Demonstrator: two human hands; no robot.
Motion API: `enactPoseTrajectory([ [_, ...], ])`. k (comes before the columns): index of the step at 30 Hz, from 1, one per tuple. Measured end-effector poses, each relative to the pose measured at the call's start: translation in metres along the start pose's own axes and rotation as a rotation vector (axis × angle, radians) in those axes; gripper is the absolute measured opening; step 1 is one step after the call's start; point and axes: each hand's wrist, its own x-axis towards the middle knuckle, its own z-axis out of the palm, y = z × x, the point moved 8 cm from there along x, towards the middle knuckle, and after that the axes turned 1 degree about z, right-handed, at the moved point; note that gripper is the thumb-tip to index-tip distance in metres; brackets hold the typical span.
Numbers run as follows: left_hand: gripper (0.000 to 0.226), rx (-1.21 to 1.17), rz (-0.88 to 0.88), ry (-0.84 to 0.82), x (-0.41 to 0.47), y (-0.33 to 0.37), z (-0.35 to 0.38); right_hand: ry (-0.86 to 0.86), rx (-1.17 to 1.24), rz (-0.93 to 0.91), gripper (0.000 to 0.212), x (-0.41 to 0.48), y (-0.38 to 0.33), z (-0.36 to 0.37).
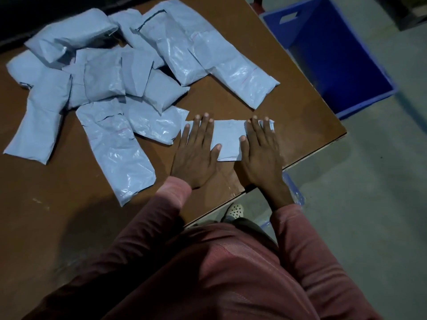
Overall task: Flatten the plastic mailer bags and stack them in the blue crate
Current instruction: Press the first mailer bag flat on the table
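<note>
**Two flat hands press one bag on the bench**

Head view: A person in a pink top stands at the near right corner of a brown bench (pixel 288 107). Both hands lie flat, with fingers spread wide and palms down. They hold nothing.

The left hand (pixel 196 153) rests on the left end of a small pale blue bag (pixel 228 139). The right hand (pixel 261 153) rests on the right end of the same bag. The middle of the bag shows between the two thumbs. This bag looks flat and lies close to the right edge of the bench, near the corner.

A pile (pixel 111 77) of more pale blue bags covers the far left part of the bench. Many of them look puffy and crinkled, and they lie over one another. One long bag (pixel 117 146) lies by itself toward the near edge, just left of the left hand. Another long bag (pixel 233 72) reaches out from the pile toward the right edge.

A blue crate (pixel 332 54) sits on the grey floor (pixel 369 181), just past the right edge of the bench. I can see no bags in the part of the crate that shows. A spotted shoe (pixel 235 210) peeks out under the near edge of the bench.
</note>
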Motion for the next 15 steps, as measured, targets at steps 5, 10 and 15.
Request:
enactPoseTrajectory([
  [5, 0.067, 0.043, 0.003, -0.028, 0.003, -0.002, 0.002, -0.007, -0.032, 0.026, 0.05, 0.0, 0.001, 0.007],
  [10, 0.068, 0.036, -0.001, -0.028, 0.003, 0.0, -0.005, -0.05, -0.057, 0.02, 0.054, 0.002, 0.0, 0.006],
  [15, 0.06, 0.021, 0.163, -0.022, -0.023, 0.019, -0.014, 0.007, -0.141, -0.219, 0.051, -0.02, -0.034, -0.008],
])
